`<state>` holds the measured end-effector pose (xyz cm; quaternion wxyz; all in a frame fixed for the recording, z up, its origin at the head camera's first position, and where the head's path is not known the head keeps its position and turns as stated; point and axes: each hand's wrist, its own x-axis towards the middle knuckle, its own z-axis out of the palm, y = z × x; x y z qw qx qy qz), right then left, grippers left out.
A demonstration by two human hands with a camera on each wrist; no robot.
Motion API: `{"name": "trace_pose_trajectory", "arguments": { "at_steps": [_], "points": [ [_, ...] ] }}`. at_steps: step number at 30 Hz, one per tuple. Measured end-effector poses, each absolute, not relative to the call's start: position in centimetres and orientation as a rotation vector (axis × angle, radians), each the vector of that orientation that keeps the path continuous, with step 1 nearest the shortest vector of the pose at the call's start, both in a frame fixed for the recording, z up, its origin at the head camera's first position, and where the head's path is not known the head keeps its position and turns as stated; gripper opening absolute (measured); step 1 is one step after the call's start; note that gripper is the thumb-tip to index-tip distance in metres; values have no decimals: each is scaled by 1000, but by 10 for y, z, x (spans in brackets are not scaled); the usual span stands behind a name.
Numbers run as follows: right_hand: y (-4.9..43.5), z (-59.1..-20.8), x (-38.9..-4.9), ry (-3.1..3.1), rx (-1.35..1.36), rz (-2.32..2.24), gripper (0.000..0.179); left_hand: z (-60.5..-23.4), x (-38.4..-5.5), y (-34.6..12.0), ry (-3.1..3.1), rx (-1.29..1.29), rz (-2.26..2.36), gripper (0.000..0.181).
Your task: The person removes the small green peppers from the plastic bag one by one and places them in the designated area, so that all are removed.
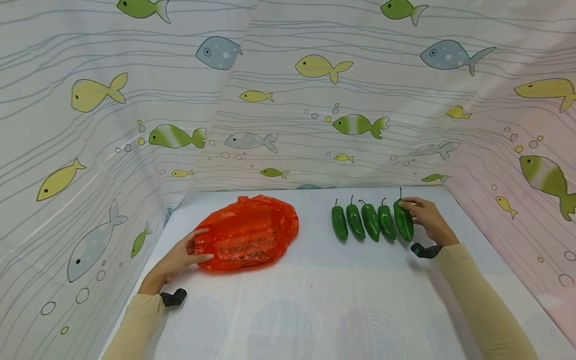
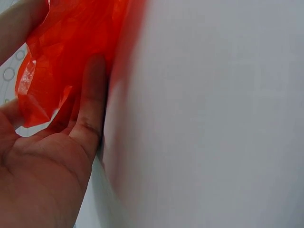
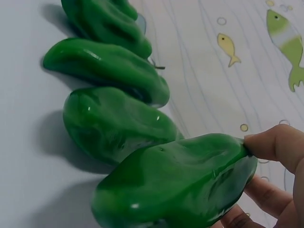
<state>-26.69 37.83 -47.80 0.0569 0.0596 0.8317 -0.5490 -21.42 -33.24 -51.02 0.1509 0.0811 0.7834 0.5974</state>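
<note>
On the left side of the table lies a crumpled red plastic bag (image 1: 247, 235) with dark print on it. My left hand (image 1: 182, 255) holds its left edge, thumb and forefinger spread over the film; in the left wrist view red film (image 2: 71, 47) runs between the fingers. To the right, several green peppers (image 1: 370, 222) lie side by side with stems pointing away. The rightmost green pepper (image 3: 175, 180) is pinched near its stem end by my right hand (image 1: 423, 215). Its lower fingers are partly hidden behind the pepper in the right wrist view.
A white table (image 1: 310, 285) with pale printed shapes lies under everything. Fish-patterned sheeting (image 1: 288, 110) rises behind it and along both sides. A small black wrist device (image 1: 174, 298) sits on the left wrist, another black device (image 1: 425, 250) on the right.
</note>
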Motion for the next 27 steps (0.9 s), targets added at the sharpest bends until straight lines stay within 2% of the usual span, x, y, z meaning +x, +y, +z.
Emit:
{"name": "trace_pose_trajectory", "arguments": {
  "at_steps": [27],
  "points": [
    [387, -498, -284, 2512, 328, -1568, 75, -508, -214, -332, 2252, 194, 1697, 89]
  ]
}}
